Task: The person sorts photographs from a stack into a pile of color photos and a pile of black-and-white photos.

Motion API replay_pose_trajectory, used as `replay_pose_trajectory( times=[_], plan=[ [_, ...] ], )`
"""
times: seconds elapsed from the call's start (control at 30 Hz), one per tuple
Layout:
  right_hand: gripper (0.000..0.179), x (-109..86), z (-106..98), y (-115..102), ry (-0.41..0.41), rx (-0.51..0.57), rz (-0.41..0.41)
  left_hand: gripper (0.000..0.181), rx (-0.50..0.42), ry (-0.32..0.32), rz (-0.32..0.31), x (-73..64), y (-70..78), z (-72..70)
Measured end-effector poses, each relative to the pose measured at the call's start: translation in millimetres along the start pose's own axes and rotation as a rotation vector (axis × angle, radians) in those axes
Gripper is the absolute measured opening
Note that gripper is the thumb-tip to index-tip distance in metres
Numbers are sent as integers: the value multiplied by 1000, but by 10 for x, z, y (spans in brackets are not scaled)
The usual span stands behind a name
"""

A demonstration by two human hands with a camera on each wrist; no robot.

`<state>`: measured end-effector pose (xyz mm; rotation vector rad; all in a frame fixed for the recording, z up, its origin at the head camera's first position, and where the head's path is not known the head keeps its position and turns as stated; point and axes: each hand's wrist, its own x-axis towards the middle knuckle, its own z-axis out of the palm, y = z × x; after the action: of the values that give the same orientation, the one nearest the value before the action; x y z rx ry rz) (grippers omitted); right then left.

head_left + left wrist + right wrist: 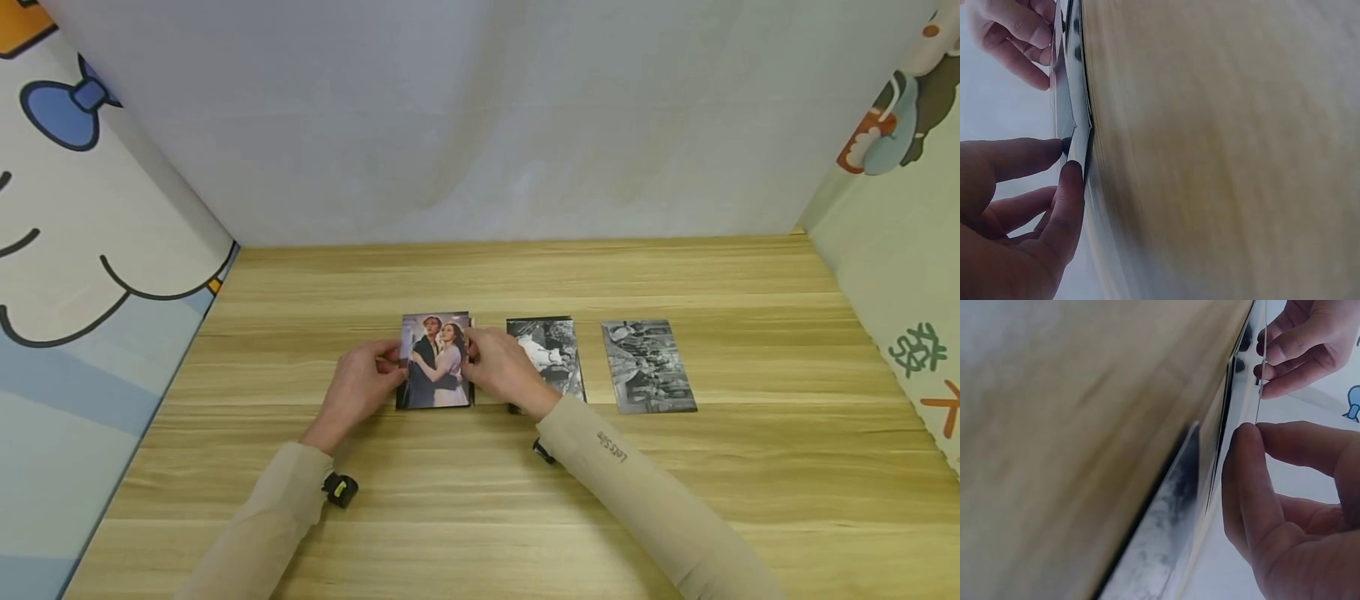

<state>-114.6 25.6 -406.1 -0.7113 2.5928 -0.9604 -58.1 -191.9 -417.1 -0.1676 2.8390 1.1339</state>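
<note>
Colour photo of a couple (437,363), held at both sides above dark-edged cards (1241,381) on the counter (420,517), left of a black-and-white pile (558,348) and a further black-and-white photo (649,367).
Left edge pinched in the fingers of the left hand (358,379), right edge in those of the right hand (504,367), gaps closed to card thickness. Possible faults: photo set down askew if released unevenly; photo bowed if squeezed inward; dark-edged cards dragged if caught by a fingertip; black-and-white pile nudged by the right wrist.
</note>
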Motion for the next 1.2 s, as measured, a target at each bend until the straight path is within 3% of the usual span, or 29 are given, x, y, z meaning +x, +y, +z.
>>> replay_pose_trajectory(
  times=[0.13, 0.33, 0.7, 1.2],
  plan=[
    [24, 11, -4, 11, -21, 25, 29, 49, 5, -8, -13, 19, -13, 5],
    [44, 26, -7, 27, -33, 30, 65, 49, -2, -23, -24, 24, -27, 2],
    [12, 50, -23, 38, -25, 1, 54, 48, -1, -36, -35, 58, -29, 28],
    [10, 69, -21, 54, -23, -23, 49, 49, 11, -48, -42, 86, -25, 34]
  ],
)
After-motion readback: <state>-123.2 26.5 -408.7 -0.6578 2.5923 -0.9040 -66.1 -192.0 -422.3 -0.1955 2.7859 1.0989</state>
